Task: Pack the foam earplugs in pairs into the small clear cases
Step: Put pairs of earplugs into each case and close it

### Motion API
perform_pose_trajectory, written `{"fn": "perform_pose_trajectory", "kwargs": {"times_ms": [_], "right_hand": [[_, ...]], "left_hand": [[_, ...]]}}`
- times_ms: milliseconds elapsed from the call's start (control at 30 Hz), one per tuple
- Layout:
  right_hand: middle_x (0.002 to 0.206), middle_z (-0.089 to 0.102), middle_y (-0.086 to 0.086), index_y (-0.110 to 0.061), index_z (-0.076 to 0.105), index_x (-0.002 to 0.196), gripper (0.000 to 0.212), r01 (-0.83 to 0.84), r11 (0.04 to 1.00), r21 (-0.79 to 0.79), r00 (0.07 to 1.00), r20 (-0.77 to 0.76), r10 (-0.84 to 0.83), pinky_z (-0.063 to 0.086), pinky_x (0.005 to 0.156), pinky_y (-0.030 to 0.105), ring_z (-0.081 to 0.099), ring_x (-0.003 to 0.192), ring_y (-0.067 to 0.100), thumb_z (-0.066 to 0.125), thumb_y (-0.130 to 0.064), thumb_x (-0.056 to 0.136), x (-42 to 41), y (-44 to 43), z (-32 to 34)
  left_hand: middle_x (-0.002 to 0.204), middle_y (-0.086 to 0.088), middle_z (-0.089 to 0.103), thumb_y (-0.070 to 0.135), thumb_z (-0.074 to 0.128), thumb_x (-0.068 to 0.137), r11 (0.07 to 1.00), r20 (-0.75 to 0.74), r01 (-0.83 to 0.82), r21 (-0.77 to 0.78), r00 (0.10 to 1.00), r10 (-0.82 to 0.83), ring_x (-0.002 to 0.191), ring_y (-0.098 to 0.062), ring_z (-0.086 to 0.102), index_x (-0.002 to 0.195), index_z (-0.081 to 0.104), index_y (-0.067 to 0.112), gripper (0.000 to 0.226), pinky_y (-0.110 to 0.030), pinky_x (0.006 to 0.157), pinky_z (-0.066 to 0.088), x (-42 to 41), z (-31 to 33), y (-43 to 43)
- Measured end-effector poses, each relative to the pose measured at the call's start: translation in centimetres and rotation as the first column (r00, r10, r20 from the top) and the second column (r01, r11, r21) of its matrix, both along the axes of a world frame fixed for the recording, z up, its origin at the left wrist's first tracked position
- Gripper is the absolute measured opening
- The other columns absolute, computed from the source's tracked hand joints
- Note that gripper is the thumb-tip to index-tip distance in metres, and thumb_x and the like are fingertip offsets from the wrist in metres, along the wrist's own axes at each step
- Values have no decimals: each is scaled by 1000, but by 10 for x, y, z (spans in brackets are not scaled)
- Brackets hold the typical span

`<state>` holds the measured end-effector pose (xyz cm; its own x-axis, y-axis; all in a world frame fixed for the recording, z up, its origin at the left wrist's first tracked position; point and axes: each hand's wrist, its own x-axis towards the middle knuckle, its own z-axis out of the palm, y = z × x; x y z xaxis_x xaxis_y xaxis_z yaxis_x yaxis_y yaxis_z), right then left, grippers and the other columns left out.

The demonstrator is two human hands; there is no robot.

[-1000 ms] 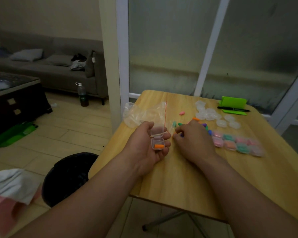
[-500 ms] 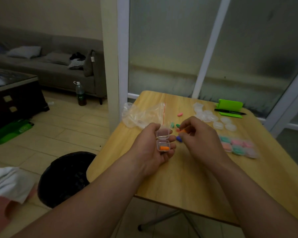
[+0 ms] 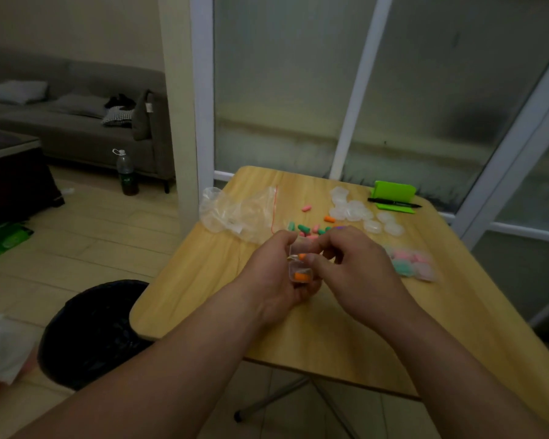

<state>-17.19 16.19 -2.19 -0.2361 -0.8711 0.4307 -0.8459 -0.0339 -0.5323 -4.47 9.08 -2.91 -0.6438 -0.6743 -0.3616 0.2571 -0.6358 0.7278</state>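
Right hand (image 3: 355,274) brought orange earplug (image 3: 301,256) to open case (image 3: 293,270) in left hand (image 3: 271,280).

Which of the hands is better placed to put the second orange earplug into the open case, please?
Probably the right hand: it pinches that earplug just above the case, which the left hand holds.

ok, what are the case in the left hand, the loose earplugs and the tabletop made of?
Case in left hand: clear, glossy, probably hard plastic; contents show through its wall. Orange earplug pinched by right hand, and loose earplugs: matte, bright, rounded, foam-like. Tabletop: pale wood grain, smooth, slight sheen; laminate or solid wood, can't tell.
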Motion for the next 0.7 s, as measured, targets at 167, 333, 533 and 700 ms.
{"fn": "perform_pose_trajectory", "kwargs": {"times_ms": [167,333,533,700], "right_hand": [[91,54,-13,-30,72,88,7,-30,996,80,998,-53,34,32,69,13,51,87,0,79,-29,89,1,-2,-6],[93,56,-13,-32,73,89,6,-32,996,83,998,-45,36,33,70,17,52,88,0,79,-30,89,1,-3,-6],[85,63,-9,-30,73,94,4,-32,999,32,998,56,30,40,67,23,56,81,4,76,-33,93,-2,-5,-3],[90,70,-7,-28,70,101,3,81,996,-25,954,293,-70,47,70,26,64,84,4,69,-31,98,-13,-10,0]], "left_hand": [[107,-11,66,34,45,102,1000,-26,6,21,1000,-6,67,-15,64,131,68,10,44,-31,68,51,-4,1,3],[107,-13,63,34,46,101,999,-45,21,24,999,-20,74,-19,64,122,67,12,37,-32,69,53,-1,0,-1],[87,-9,69,32,44,101,1000,-27,26,-3,999,-26,57,-14,61,112,67,11,33,-28,59,49,2,3,-1],[82,-9,56,35,43,101,999,-11,37,-38,999,-37,63,-17,47,119,62,10,36,-28,58,40,6,7,-1]]}}
